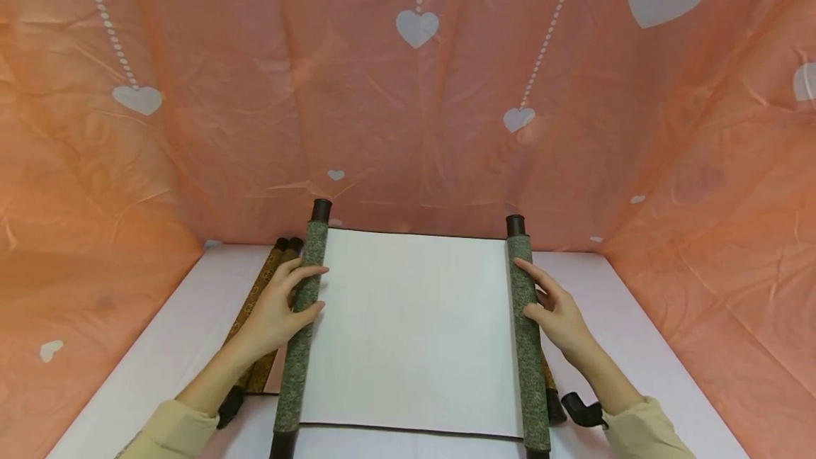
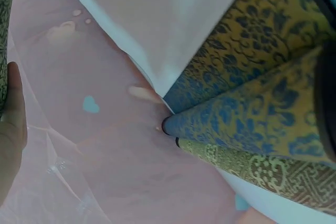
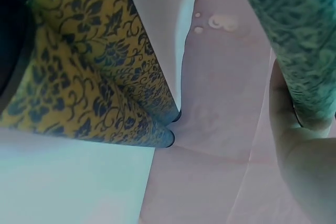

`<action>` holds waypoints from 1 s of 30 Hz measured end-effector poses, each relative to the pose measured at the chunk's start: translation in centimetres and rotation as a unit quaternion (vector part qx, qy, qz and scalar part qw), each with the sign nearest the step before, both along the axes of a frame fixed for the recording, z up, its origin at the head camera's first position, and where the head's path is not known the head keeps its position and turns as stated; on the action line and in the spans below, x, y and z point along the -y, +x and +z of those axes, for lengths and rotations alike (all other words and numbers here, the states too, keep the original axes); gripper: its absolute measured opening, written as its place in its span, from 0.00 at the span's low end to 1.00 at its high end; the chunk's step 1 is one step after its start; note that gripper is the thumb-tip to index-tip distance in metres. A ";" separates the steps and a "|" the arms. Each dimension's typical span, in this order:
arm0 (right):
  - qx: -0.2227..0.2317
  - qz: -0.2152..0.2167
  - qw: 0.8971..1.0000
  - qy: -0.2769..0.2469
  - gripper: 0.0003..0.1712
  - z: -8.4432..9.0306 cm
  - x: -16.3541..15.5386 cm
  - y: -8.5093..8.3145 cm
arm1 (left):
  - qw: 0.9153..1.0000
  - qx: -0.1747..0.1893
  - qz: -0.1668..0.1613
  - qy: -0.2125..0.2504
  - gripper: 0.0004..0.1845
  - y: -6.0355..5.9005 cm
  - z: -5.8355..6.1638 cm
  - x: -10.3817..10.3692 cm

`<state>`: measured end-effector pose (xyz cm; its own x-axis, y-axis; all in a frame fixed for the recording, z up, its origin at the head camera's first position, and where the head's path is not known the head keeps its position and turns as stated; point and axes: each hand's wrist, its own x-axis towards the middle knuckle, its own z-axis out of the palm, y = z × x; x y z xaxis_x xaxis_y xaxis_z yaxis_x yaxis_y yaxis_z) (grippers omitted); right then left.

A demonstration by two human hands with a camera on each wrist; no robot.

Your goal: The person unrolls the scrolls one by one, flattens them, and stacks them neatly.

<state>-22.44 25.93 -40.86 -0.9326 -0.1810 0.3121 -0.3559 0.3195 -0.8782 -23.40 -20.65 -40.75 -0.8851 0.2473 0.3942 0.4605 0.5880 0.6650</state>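
A hanging scroll (image 1: 414,331) is spread between two rolled ends, its blank white sheet facing the head camera. My left hand (image 1: 275,312) grips the left green brocade roll (image 1: 296,367), thumb and fingers laid across it. On the other side, my right hand (image 1: 564,321) holds the right green roll (image 1: 528,367) between thumb and fingers. Dark knobs cap the rolls. In the right wrist view the fingers (image 3: 286,108) curl round the green roll (image 3: 304,40), which is raised above the table. Only part of the left hand (image 2: 11,135) shows in its wrist view, beside the green roll's edge.
Gold patterned scrolls (image 1: 255,303) lie on the white table (image 1: 236,261) behind my left hand. Another gold scroll (image 1: 550,377) peeks out under the right roll. A peach curtain (image 1: 414,126) with white hearts surrounds the table at the back and sides.
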 end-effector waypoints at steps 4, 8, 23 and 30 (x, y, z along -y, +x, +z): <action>0.018 -0.011 1.000 -0.005 0.45 0.1 -0.2 0.1 | 1.000 0.004 -0.003 0.003 0.29 0.1 -0.1 0.4; 0.032 -0.016 0.999 0.002 0.42 0.0 -0.4 0.1 | 1.000 0.011 -0.001 -0.002 0.29 0.1 -0.3 0.6; 0.009 -0.038 0.998 0.051 0.46 -0.5 -0.7 -0.1 | 1.000 0.006 0.017 -0.024 0.32 0.0 -0.4 0.9; 0.019 -0.028 0.997 0.067 0.44 0.0 -1.8 0.1 | 0.999 -0.011 0.015 -0.031 0.28 0.1 -0.6 1.8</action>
<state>-22.37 27.74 -40.81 -0.9530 -0.1657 0.2537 -0.3020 0.4528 -0.8389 -23.32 -22.45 -41.34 -0.8833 0.2460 0.3991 0.4571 0.6411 0.6165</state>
